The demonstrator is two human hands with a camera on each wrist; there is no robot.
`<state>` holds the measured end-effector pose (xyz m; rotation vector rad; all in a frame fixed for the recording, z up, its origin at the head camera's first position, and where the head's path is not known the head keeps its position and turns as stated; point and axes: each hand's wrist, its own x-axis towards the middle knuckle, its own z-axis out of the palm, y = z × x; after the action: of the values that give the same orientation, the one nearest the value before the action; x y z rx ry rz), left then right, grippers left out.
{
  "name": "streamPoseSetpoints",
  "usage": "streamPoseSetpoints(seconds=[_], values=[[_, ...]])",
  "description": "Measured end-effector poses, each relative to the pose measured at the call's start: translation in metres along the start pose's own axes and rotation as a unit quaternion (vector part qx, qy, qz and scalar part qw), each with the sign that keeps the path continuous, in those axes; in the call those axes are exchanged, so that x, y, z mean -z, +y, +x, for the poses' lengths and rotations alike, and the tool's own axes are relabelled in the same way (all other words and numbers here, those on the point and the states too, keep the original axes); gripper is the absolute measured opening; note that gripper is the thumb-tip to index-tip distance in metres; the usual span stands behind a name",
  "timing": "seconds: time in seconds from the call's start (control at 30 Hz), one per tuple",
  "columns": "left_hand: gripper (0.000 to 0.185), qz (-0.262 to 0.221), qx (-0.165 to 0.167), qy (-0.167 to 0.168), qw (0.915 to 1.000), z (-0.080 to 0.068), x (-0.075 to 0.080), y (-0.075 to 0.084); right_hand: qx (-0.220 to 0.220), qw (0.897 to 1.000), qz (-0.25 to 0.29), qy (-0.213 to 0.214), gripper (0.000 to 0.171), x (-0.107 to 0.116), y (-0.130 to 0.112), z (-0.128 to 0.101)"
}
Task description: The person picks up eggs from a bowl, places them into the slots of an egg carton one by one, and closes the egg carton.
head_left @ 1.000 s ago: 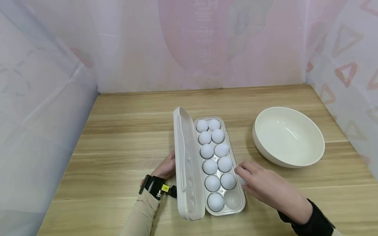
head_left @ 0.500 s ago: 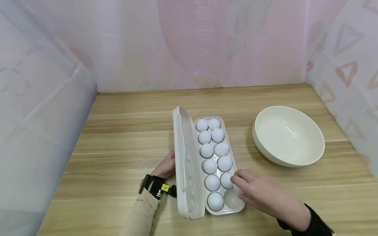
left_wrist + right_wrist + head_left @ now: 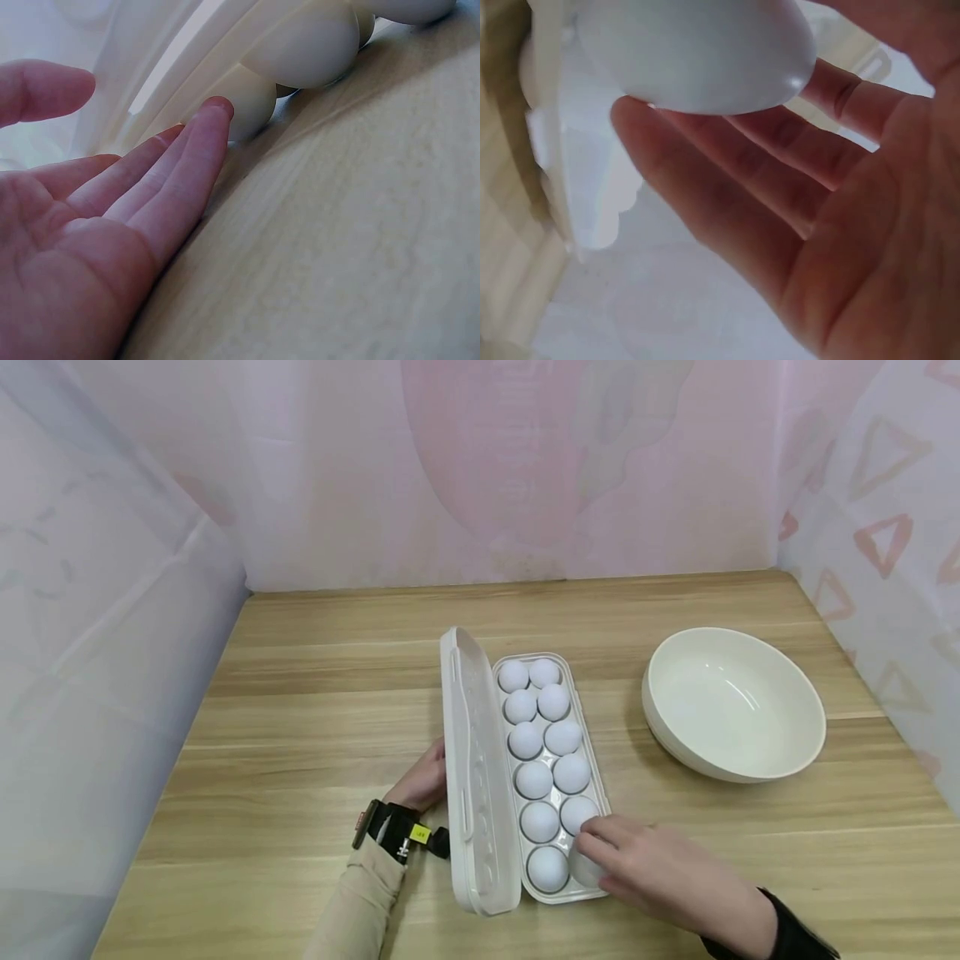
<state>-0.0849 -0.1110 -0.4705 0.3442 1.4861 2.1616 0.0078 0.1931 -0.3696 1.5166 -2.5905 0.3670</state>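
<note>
Right hand (image 3: 660, 872) holds a white egg (image 3: 587, 867) in curled fingers (image 3: 727, 195), directly above the vacant cell at the egg tray's (image 3: 557, 777) near right corner. Left hand (image 3: 423, 781), fingers straight, rests against the raised lid (image 3: 476, 777). Bowl (image 3: 733, 703) sits toward the surface's right edge.

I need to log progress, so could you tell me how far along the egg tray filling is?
Nearly done: eleven cups of the egg tray hold white eggs and the bowl is empty. In hand: the right hand holds the last egg over the near right cup, while the left hand touches the lid. Left: releasing that egg.
</note>
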Motion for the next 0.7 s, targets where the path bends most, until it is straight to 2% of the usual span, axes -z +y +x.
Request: streamPoseSetpoints(seconds=[0.23, 0.5, 0.7], values=[[0.019, 0.005, 0.000, 0.004, 1.0000, -0.001, 0.000, 0.001, 0.009, 1.000, 0.024, -0.003, 0.041, -0.012, -0.003, -0.001], [0.018, 0.001, -0.004, 0.001, 1.0000, -0.001, 0.000, 0.000, 0.008, 1.000, 0.005, 0.008, 0.034, -0.021, -0.004, 0.000], [0.021, -0.004, -0.005, 0.002, 1.0000, 0.000, 0.000, 0.000, 0.012, 0.999, 0.005, 0.033, 0.023, -0.024, -0.006, 0.001]])
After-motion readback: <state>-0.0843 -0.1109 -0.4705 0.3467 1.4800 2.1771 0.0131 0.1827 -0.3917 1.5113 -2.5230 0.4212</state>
